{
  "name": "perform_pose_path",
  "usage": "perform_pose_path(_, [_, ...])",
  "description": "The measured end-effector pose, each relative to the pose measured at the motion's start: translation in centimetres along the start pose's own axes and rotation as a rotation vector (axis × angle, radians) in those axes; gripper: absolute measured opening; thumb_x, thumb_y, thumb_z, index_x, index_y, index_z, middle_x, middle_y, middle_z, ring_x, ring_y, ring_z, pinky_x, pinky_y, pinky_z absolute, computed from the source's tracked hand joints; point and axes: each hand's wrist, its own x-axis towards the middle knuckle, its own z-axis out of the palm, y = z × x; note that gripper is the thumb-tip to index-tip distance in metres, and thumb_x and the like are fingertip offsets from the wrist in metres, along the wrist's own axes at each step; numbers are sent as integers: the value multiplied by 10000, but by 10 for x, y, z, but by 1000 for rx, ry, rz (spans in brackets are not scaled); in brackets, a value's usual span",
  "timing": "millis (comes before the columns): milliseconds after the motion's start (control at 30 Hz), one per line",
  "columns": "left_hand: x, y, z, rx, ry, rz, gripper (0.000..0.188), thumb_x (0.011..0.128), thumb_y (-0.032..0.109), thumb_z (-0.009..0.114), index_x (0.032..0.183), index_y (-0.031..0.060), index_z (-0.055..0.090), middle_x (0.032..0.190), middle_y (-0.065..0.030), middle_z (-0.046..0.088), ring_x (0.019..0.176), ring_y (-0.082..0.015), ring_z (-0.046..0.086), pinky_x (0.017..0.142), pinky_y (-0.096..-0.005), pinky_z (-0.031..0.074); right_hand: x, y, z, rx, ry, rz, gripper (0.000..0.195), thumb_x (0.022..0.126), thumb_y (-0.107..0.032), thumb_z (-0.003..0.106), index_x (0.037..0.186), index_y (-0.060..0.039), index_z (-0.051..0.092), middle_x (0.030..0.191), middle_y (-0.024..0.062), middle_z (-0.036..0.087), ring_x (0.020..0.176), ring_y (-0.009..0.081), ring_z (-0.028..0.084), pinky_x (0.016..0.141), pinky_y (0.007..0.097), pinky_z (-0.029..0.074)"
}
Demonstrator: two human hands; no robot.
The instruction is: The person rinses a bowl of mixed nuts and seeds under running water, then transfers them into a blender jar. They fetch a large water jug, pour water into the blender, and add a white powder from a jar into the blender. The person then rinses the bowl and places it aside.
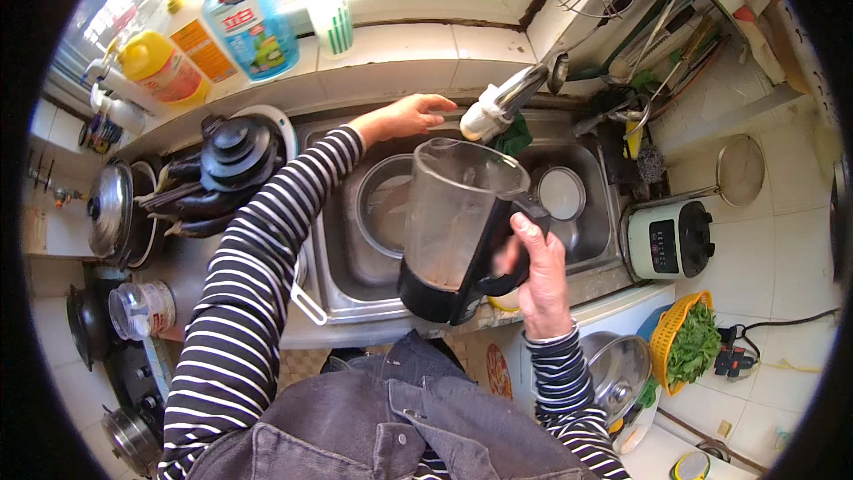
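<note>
My right hand [543, 273] grips the black handle of a clear blender jug [443, 227]. The jug stands upright over the front of the steel double sink [346, 310], and its top is uncovered. Its wall looks cloudy, with brownish residue low inside. My left hand [410, 117] reaches out behind the jug, empty, fingers stretched towards the faucet [516, 94]. White material wraps the faucet's spout, a short gap from my fingertips. A round metal basin [373, 203] sits in the left bowl, partly hidden by the jug. In the right bowl lies a small white dish [561, 192].
Eggplants [200, 203] and a dark lid [236, 147] crowd the counter at left. Soap bottles [250, 27] line the windowsill. A green cloth [513, 137] hangs under the faucet. To the right are a pale green appliance [656, 240] and a yellow basket [661, 347] of leafy greens.
</note>
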Motion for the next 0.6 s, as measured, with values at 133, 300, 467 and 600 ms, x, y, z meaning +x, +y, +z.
perform_pose_path(133, [60,-10,23,77,-47,49,409,852,89,653,1236,-10,552,1151,-97,636,1030,-131,570,942,-303,428,16,-1,-3,9,26,2,184,828,-232,696,800,-79,599,600,-12,533,518,81,493,560,238,447])
perform_pose_path(300, [54,-14,25,-52,-23,33,278,808,144,719,1043,2,676,935,-47,699,841,-74,597,774,-261,495,31,-5,-10,25,-17,-6,204,846,-261,662,801,-82,575,586,4,524,527,99,501,611,270,470])
perform_pose_path(467, [45,-2,30,114,-18,163,255,791,157,725,993,7,687,871,-50,702,788,-49,561,713,-269,482,32,-6,-6,40,1,17,202,845,-269,664,825,-87,577,589,-4,523,529,96,503,615,266,472])
perform_pose_path(600, [63,-40,30,-5,29,45,242,790,153,720,978,4,687,852,-39,696,772,-43,541,695,-266,473,33,-6,-5,47,-4,37,207,847,-274,665,845,-86,579,599,-6,529,532,94,507,615,267,474])
